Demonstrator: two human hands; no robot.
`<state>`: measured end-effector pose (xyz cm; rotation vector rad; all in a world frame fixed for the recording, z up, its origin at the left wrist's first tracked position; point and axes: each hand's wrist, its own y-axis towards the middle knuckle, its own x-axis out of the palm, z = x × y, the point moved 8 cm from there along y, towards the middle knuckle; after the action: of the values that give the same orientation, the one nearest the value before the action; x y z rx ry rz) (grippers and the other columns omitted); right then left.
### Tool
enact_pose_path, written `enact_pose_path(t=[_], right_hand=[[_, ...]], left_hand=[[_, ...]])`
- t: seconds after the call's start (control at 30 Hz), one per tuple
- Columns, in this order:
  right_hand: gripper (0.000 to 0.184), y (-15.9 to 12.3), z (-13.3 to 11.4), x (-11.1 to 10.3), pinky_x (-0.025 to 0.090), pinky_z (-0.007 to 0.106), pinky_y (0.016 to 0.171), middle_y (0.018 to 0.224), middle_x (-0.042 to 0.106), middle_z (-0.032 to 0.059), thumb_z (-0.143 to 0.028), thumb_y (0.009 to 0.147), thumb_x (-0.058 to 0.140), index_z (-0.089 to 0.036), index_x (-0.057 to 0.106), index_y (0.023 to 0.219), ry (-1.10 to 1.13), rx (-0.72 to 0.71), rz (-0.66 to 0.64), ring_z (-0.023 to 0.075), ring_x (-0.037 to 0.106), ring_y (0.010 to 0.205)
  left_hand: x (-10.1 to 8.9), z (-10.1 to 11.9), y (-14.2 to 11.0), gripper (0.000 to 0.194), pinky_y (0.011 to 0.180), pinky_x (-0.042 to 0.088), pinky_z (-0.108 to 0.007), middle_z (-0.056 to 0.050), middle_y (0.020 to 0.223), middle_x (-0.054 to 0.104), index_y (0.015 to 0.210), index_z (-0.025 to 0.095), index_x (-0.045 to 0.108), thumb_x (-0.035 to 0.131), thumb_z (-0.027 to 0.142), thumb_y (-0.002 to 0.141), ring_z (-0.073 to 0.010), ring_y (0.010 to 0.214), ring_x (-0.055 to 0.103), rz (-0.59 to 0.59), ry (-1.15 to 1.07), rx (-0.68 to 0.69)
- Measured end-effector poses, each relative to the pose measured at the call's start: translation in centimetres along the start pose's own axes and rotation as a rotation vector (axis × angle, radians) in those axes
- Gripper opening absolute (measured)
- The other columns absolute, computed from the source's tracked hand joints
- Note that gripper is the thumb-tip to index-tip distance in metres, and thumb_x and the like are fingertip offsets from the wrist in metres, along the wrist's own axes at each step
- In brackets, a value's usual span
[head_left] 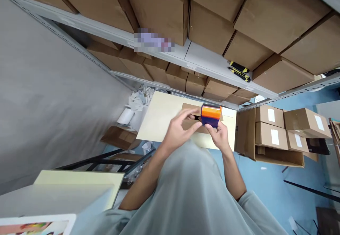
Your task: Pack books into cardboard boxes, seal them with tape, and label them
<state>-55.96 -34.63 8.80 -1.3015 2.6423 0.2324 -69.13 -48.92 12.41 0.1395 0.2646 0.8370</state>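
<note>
My right hand (pixel 220 136) is closed round an orange and dark-blue tape dispenser (pixel 211 115), holding it over the cream tabletop (pixel 156 118). Just left of the dispenser, my left hand (pixel 181 128) is open, its fingers and thumb spread apart. A brown cardboard box (pixel 188 107) lies on the table beneath both hands and is partly hidden by them. A dark strip shows on the box between my left fingers and the dispenser. By the table's right end lies a white paper label sheet (pixel 228 112).
Shelves of cardboard boxes (pixel 212 26) rise beyond the table. Two black and yellow utility knives (pixel 239 71) lie on a shelf edge. Labelled boxes (pixel 271 136) are stacked at the right. Crumpled white paper (pixel 142 97) and an open carton (pixel 120 137) are at the left.
</note>
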Motion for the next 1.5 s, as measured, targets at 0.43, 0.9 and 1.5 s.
enact_pose_path(t=[0.43,0.9,1.5], right_hand=[[0.009,-1.1,-2.8,-1.0,0.059,0.04,0.082,0.094,0.077,0.0059,-0.035,0.103,0.071,-0.026,0.071,0.101,-0.423,-0.346,-0.216,0.0259,0.07,0.087],[0.019,-2.8,-1.9,-0.2,0.06,0.042,0.083,0.096,0.078,0.0096,-0.041,0.108,0.065,-0.024,0.067,0.102,-0.596,-0.307,-0.348,0.0281,0.073,0.091],[0.044,2.2,3.6,-6.9,0.042,0.032,0.058,0.074,0.072,0.0035,-0.065,0.091,0.069,-0.021,0.07,0.09,-0.948,0.397,-0.736,0.0202,0.06,0.061]], left_hand=[[-3.2,5.0,3.9,0.032,0.109,0.058,-0.051,-0.006,0.114,0.074,0.121,0.028,0.079,0.075,0.051,0.099,-0.0269,0.112,0.07,-0.19,0.127,0.124],[-2.7,2.8,0.7,0.019,0.09,0.056,-0.035,-0.005,0.098,0.075,0.099,0.024,0.071,0.058,0.034,0.11,-0.0208,0.095,0.067,-0.221,0.207,0.137],[-3.4,-20.4,-5.5,0.045,0.108,0.06,-0.055,-0.001,0.087,0.063,0.091,0.019,0.065,0.087,0.057,0.082,-0.0183,0.091,0.065,0.151,-0.628,-0.698]])
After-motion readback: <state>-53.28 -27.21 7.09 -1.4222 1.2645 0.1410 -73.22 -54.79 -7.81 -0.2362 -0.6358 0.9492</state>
